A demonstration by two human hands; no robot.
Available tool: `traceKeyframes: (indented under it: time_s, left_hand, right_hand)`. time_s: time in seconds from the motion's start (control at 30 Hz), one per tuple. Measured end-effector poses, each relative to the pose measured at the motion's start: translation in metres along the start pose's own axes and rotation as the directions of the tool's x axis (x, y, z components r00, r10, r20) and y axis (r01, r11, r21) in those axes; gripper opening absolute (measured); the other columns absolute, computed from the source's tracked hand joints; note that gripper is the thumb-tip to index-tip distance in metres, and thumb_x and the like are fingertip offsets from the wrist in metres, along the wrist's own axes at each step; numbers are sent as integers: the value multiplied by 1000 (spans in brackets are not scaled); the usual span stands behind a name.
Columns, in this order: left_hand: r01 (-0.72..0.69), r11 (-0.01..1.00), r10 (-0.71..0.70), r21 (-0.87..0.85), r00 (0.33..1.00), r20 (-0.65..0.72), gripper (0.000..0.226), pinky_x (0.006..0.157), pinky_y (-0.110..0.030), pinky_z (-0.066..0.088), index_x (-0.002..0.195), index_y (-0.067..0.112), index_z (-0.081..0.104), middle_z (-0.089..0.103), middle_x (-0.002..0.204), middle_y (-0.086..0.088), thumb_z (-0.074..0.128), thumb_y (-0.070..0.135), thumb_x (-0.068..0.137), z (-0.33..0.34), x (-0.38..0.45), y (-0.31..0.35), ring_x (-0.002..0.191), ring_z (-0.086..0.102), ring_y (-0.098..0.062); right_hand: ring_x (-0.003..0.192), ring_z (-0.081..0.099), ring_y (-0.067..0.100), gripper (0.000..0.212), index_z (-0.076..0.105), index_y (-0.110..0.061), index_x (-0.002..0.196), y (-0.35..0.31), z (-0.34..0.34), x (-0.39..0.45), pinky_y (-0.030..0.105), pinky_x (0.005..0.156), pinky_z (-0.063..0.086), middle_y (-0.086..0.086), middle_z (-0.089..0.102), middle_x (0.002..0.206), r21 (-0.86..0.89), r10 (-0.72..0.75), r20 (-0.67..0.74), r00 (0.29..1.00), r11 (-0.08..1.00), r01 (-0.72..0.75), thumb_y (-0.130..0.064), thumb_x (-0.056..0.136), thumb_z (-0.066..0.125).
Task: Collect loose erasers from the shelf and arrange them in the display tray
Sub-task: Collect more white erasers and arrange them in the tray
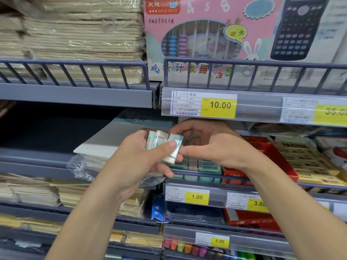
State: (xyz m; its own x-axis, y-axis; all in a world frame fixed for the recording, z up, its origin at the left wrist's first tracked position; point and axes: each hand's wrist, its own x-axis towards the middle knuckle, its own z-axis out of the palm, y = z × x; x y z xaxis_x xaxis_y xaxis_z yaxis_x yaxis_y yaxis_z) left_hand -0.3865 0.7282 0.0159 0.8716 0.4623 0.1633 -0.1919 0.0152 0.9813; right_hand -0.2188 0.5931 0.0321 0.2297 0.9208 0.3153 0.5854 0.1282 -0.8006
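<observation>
Display tray (195, 172) (mostly behind hands), calculator box (308, 29) cropped
</observation>
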Motion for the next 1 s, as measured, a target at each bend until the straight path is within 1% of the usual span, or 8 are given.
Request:
traceKeyframes:
  time_s: [0.2,0.4,0.47,0.57,0.63,0.73,0.83,1.0]
  left_hand:
    - [23,999,-20,37,995,-94,40,49,-24,55,111,4,62,78,84,-14,80,28,83,-7,2,-3,64,71,-22]
    - [15,992,0,125,992,-124,27,49,-26,52,107,7,64,73,73,-11,79,21,90,-5,8,-9,46,58,-21]
    - [10,993,7,120,990,-141,24,45,-25,49,105,6,63,71,70,-9,76,22,93,-5,10,-10,44,53,-20]
    - [9,994,9,113,987,-159,27,42,-19,40,106,-2,58,62,64,-4,70,20,97,-6,11,-9,45,44,-16]
    - [11,996,1,83,989,-151,24,41,-18,35,107,-4,57,57,62,-2,66,17,100,-7,11,-7,45,42,-11]
    - [32,999,-26,37,990,-136,17,40,-17,31,103,2,54,52,59,1,63,17,101,-7,9,-4,45,39,-7]
    - [42,999,-45,-26,987,-155,16,39,-17,30,96,7,52,55,64,1,64,15,101,-5,8,-2,49,41,-7]
    - [28,991,-55,-134,978,-203,19,40,-21,30,94,10,51,57,78,-3,69,10,89,-3,11,0,58,47,-12]
  right_hand:
    - [94,66,22,30,70,-30,104,7,-6,-5,48,88,53,5,71,105,54,-30,-84,996,998,35,-30,77,83]
    - [96,67,19,16,68,-34,95,-1,-3,-9,44,86,53,-14,68,107,-282,-106,-132,986,957,65,-33,81,77]
    - [95,67,15,15,69,-40,95,-1,-5,-10,37,87,53,-17,69,105,-324,-78,-174,982,946,17,-41,82,77]
    - [91,68,7,18,68,-54,96,4,-15,-10,23,87,55,-27,70,101,-263,109,-296,949,946,-191,-46,82,76]
    - [70,63,-8,15,66,-59,91,9,-24,-8,5,62,45,-41,65,81,-319,169,-349,922,903,-286,-46,85,72]
    - [45,51,-14,12,63,-54,84,13,-34,-9,7,41,34,-36,59,59,-450,259,-382,887,787,-423,-43,86,67]
    - [56,51,-22,13,67,-43,79,19,-36,-9,3,49,36,-31,59,68,-524,281,-368,887,725,-447,-32,83,73]
    - [74,53,-4,17,65,-38,74,24,-29,1,7,58,33,-27,57,78,-612,304,-297,905,667,-425,-26,80,75]
